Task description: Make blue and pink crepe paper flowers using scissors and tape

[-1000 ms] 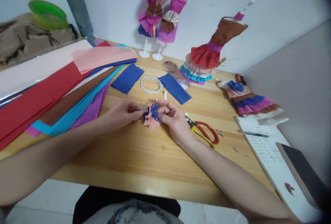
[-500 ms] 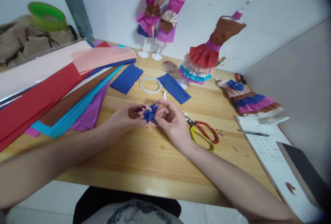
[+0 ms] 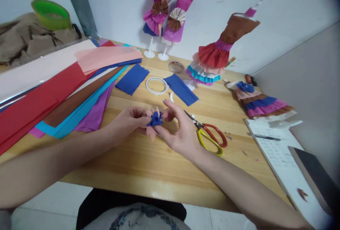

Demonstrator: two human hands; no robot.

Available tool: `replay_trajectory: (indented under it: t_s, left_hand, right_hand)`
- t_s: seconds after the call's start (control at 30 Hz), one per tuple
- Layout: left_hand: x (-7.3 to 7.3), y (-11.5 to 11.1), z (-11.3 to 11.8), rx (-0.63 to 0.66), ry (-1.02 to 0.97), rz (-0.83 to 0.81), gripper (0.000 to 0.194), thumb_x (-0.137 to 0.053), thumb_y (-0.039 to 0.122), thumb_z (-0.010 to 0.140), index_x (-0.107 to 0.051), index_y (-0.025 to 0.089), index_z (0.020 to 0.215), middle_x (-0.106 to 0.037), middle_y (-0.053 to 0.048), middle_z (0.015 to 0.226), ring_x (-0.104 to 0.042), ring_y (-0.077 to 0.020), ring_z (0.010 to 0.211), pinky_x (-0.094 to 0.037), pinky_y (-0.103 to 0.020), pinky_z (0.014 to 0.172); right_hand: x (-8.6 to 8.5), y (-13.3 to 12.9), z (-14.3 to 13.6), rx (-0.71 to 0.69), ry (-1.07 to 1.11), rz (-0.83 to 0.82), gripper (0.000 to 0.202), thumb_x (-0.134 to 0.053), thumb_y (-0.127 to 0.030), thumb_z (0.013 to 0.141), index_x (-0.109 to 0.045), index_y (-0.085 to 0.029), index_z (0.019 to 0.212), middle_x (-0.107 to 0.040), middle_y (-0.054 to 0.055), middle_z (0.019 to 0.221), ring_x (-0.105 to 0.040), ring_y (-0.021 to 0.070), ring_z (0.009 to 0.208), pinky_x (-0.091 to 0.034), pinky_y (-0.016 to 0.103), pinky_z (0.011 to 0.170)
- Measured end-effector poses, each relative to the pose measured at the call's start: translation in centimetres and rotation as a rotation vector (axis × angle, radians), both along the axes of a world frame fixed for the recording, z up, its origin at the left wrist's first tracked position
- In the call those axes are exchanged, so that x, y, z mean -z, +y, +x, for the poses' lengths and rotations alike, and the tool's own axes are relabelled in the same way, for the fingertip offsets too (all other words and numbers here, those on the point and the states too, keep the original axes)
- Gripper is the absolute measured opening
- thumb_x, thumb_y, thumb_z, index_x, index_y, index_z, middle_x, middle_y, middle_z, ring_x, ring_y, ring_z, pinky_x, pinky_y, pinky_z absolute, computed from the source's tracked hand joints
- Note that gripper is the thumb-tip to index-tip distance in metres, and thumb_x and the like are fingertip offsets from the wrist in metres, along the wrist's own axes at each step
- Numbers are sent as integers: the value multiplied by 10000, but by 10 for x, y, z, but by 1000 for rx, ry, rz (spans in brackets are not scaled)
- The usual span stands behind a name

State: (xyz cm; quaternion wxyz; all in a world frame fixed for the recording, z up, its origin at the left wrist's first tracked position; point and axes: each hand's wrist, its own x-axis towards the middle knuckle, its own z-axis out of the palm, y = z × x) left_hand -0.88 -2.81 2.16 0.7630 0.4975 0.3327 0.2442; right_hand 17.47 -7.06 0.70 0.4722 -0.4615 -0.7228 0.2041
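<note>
Between my two hands, above the wooden table, is a paper flower (image 3: 156, 119) with a blue centre and pale pink outer petals. My left hand (image 3: 134, 119) grips it from the left, thumb at the petals. Thumb and fingers of my right hand (image 3: 179, 125) close on its right edge, with the index finger raised. Scissors (image 3: 209, 134) with one red and one yellow handle lie just right of my right hand. Beyond the hands are a white tape roll (image 3: 156, 86) and two blue crepe paper pieces, one left (image 3: 132, 79) and one right (image 3: 182, 90).
Stacked crepe paper strips (image 3: 58, 92) cover the table's left. Small dress forms in paper dresses stand at the back, one in a brown and red dress (image 3: 225, 46). Another paper dress (image 3: 262, 99) lies at right, near a notebook (image 3: 268, 145), pen and dark phone (image 3: 313, 177).
The flower has been turned in my fingers, its pink petals now pointing differently. My right thumb has shifted to its lower edge. The whole view has moved slightly.
</note>
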Motion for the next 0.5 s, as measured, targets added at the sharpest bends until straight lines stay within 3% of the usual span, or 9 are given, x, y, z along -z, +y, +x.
replay_trajectory:
  t_s: [0.27,0.4,0.5]
  left_hand:
    - [-1,1,1,35,66,71,303,-654,393,829,-660,135,671,-718,-59,697,-615,-131,629,-407,-223,603]
    - [2,3,1,51,43,78,327,-643,410,841,-643,139,658,-714,-63,699,-609,-136,636,-386,-228,597]
    - [5,4,-1,50,11,86,347,-626,424,854,-626,143,651,-698,-58,680,-606,-141,636,-384,-234,599]
  right_hand:
    - [15,14,6,-19,361,-263,334,-666,-267,824,-587,-240,1147,-573,-51,678,-548,114,585,-463,263,570]
    - [18,15,7,-50,394,-275,327,-673,-298,833,-590,-242,1144,-586,-41,706,-558,119,614,-473,265,584]
    - [15,13,7,-33,316,-202,361,-653,-267,839,-573,-249,1191,-626,-4,840,-583,134,698,-497,288,640]
